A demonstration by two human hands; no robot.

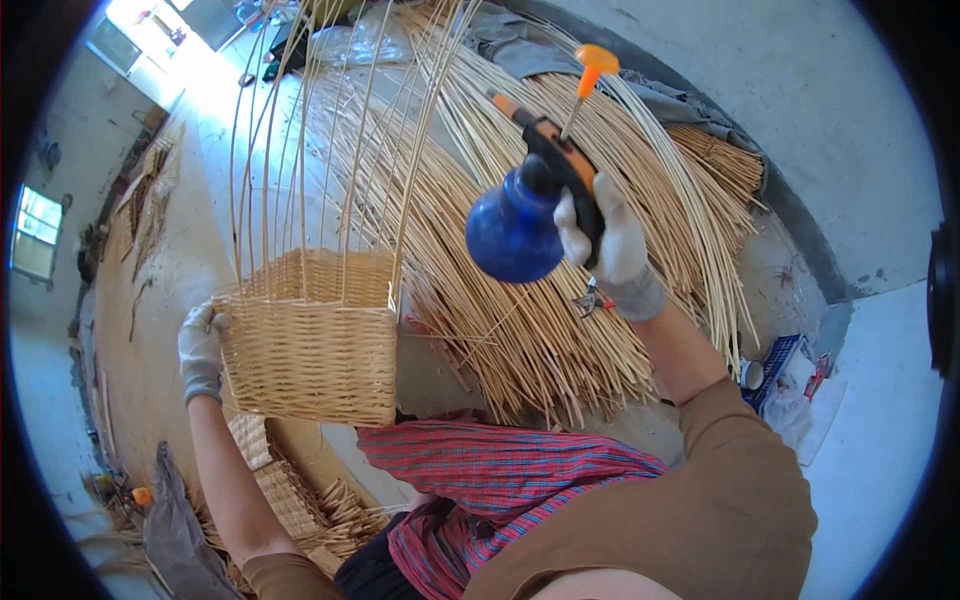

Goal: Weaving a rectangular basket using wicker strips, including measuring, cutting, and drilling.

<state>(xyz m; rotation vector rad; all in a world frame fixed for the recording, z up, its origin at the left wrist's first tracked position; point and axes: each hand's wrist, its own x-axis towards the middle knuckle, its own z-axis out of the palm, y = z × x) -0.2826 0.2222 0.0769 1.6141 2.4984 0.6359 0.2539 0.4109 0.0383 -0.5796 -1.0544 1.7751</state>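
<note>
The gloved left hand (203, 348) is gripping a wicker basket (310, 360) at its side, and bare stakes (415, 182) are rising to that hand's right. The gloved right hand (618, 238) is holding up a blue spray bottle (512, 232). Beneath that hand I'm seeing long canes (555, 360) lying in a broad spread; lower, between both hands, a red checked cloth (500, 465) is draping.

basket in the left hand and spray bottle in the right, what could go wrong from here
The left hand grips only one side of the basket, so it might tip or twist. The spray bottle is held up by the right hand alone; a slip could drop it, perhaps onto the pile of sticks.
</note>
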